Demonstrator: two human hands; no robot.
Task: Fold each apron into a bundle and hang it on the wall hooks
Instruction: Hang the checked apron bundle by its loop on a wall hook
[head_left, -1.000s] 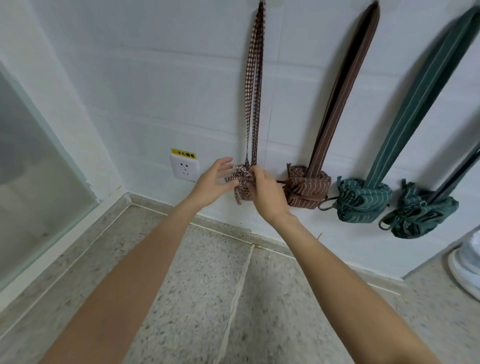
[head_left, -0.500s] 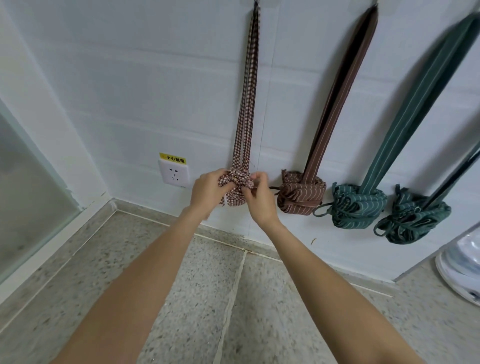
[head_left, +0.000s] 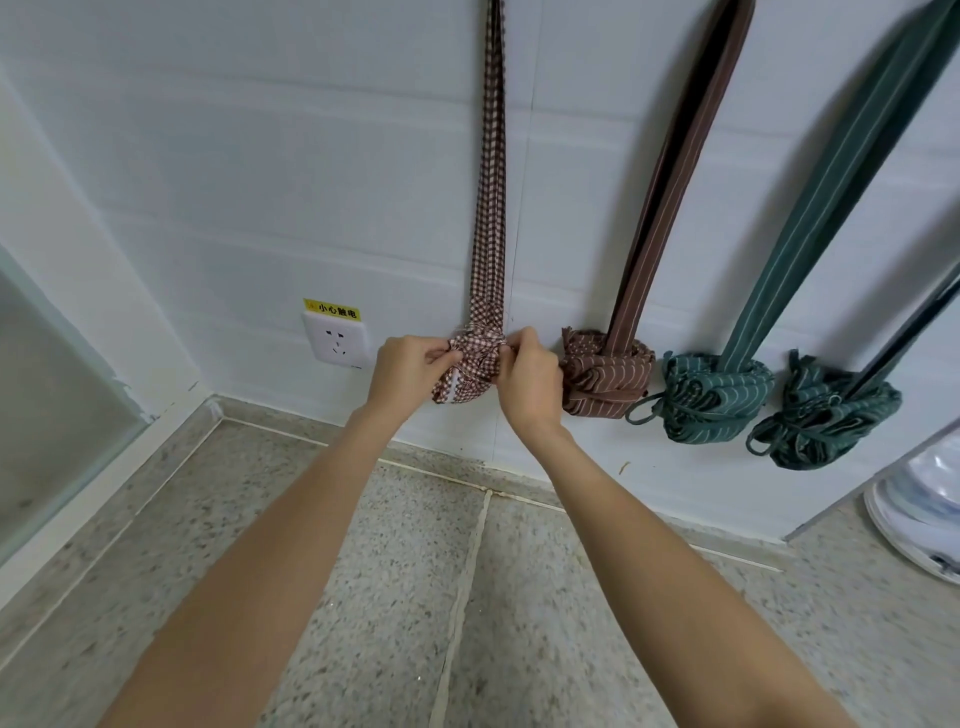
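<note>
**Checked apron bundle gripped by both hands at the wall**

A person's left hand (head_left: 408, 375) and right hand (head_left: 527, 382) close on a checked bundle (head_left: 475, 366) from either side, fingers pinched into the brown-and-white cloth at its upper part. The bundle hangs against the white tiled wall (head_left: 260, 156) on its own checked strap (head_left: 491, 182), which runs straight up and out of the top of the frame; the hook that carries it is out of sight. Both bare forearms reach in from the bottom edge of the picture and meet at the bundle.

To the right hang three more folded aprons in a row, each on a long strap leaning up to the right: a brown bundle (head_left: 605, 376) with thin pale stripes, touching or just beside the right hand, then a green bundle (head_left: 714, 397), then a second green bundle (head_left: 826, 423) with loose tie loops drooping below it. The brown and first green bundles sit just beside each other.

Left of the hands, a white socket (head_left: 335, 340) is set in the wall under a yellow warning label (head_left: 332, 310). A speckled stone floor (head_left: 363, 597) meets the wall below. A frosted glass panel (head_left: 47, 405) stands at the far left, and part of a white rounded object (head_left: 919, 509) shows at the right edge
</note>
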